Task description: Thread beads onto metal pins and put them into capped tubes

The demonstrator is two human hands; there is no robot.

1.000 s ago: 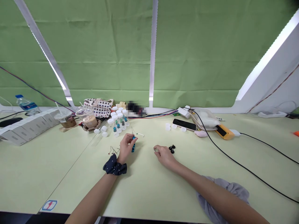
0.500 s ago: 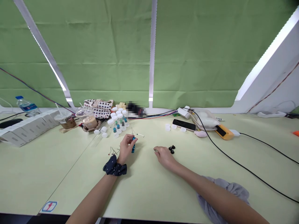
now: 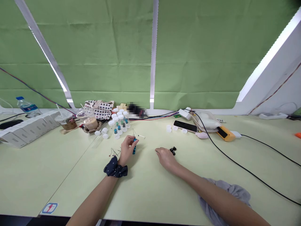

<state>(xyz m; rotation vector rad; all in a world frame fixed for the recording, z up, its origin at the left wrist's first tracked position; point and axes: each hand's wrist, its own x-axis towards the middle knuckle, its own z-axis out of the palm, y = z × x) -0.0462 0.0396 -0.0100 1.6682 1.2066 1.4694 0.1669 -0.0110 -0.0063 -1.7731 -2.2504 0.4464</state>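
Observation:
My left hand (image 3: 126, 150) pinches a small blue component (image 3: 134, 147) with thin metal leads that stick upward, held just above the pale green table (image 3: 150, 185). A dark scrunchie (image 3: 115, 167) circles that wrist. My right hand (image 3: 166, 156) rests on the table with fingers curled; what they hold, if anything, is hidden. A few small black parts (image 3: 173, 150) lie just right of its fingertips. Loose wire-legged components (image 3: 113, 153) lie left of my left hand.
Small white-capped vials (image 3: 119, 123) stand behind my left hand, with loose white caps (image 3: 103, 132) beside them. Two iced drinks (image 3: 87, 118), white boxes (image 3: 25, 128) and a water bottle (image 3: 27, 106) are at the left. A phone (image 3: 185, 126), yellow device (image 3: 226, 133) and black cable (image 3: 244, 168) are at the right.
My right hand has shifted slightly, its fingers curling over the spot where a small pale object showed a second ago. The left hand has barely moved.

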